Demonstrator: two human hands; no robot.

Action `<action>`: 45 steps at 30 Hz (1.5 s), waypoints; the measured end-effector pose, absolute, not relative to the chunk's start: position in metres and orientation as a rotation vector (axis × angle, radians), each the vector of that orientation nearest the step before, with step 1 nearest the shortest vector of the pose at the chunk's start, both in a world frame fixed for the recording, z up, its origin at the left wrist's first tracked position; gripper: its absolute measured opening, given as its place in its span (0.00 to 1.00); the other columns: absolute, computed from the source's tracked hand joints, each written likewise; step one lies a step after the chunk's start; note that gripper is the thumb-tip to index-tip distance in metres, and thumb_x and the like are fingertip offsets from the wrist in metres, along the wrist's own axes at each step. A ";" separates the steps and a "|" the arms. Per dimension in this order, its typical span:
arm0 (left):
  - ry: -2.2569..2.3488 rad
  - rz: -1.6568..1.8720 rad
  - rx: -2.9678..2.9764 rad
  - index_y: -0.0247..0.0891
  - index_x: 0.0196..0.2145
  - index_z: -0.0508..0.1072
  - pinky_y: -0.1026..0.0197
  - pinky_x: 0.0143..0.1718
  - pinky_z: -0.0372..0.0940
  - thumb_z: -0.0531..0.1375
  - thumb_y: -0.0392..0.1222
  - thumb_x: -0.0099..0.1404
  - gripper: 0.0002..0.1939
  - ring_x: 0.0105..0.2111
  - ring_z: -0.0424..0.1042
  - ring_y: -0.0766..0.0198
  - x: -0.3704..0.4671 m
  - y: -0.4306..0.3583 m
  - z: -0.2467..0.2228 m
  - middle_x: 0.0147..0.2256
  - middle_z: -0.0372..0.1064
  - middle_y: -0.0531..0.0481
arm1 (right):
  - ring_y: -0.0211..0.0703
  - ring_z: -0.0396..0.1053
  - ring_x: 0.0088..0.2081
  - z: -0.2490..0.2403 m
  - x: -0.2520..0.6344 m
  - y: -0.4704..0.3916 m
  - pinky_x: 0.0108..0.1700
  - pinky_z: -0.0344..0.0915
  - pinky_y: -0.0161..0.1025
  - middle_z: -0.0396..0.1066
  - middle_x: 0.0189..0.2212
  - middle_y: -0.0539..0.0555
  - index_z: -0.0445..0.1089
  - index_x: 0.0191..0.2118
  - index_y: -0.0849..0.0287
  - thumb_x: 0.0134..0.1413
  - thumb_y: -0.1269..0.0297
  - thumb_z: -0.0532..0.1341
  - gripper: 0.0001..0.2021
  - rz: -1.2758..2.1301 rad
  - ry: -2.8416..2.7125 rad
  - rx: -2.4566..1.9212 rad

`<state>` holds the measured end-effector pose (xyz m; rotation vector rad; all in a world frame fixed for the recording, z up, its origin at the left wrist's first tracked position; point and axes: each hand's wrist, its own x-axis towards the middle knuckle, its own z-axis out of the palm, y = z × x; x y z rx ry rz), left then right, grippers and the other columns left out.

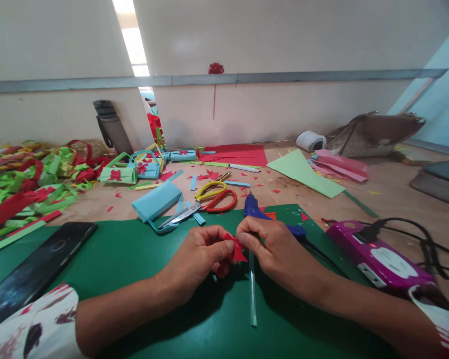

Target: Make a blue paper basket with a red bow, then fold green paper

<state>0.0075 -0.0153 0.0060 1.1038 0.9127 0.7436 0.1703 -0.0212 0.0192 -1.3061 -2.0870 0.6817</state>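
Observation:
A small red paper bow [239, 251] is pinched between my two hands over the green cutting mat [149, 319]. My left hand [204, 252] grips its left side with thumb and forefinger. The fingertips of my right hand [267, 244] close on its right side. Behind my right hand lies a blue glue gun [252, 207], partly hidden by it, with a clear glue stick [253, 299] reaching towards me. Scissors [187, 213] with yellow and red handles rest at the mat's far edge, next to a folded light-blue paper piece [157, 200].
A phone [41, 264] lies at the left, below a heap of green and red paper strips [33, 184]. Small paper bags [118, 174] stand farther back. At the right are a purple power strip [381, 257] with cables, green paper [305, 172] and a handbag [374, 132].

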 end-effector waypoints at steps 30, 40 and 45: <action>0.908 0.733 1.065 0.34 0.23 0.66 0.70 0.20 0.57 0.62 0.43 0.54 0.11 0.17 0.60 0.74 0.006 -0.013 0.004 0.20 0.68 0.52 | 0.38 0.64 0.31 0.010 0.177 -0.020 0.34 0.62 0.35 0.65 0.25 0.51 0.69 0.29 0.59 0.59 0.75 0.55 0.10 0.315 -2.211 -0.914; 0.878 0.766 1.017 0.35 0.23 0.66 0.69 0.21 0.58 0.61 0.40 0.55 0.09 0.17 0.61 0.73 0.006 -0.013 0.001 0.19 0.66 0.54 | 0.40 0.59 0.29 0.007 0.174 -0.019 0.30 0.58 0.36 0.61 0.25 0.51 0.57 0.28 0.56 0.59 0.74 0.50 0.09 0.116 -2.216 -0.895; 0.891 0.776 0.996 0.35 0.23 0.66 0.68 0.20 0.58 0.62 0.42 0.54 0.10 0.16 0.61 0.72 0.006 -0.014 0.000 0.20 0.67 0.52 | 0.37 0.59 0.26 0.015 0.177 -0.021 0.30 0.58 0.35 0.60 0.25 0.49 0.58 0.28 0.57 0.61 0.71 0.49 0.10 0.220 -2.093 -1.037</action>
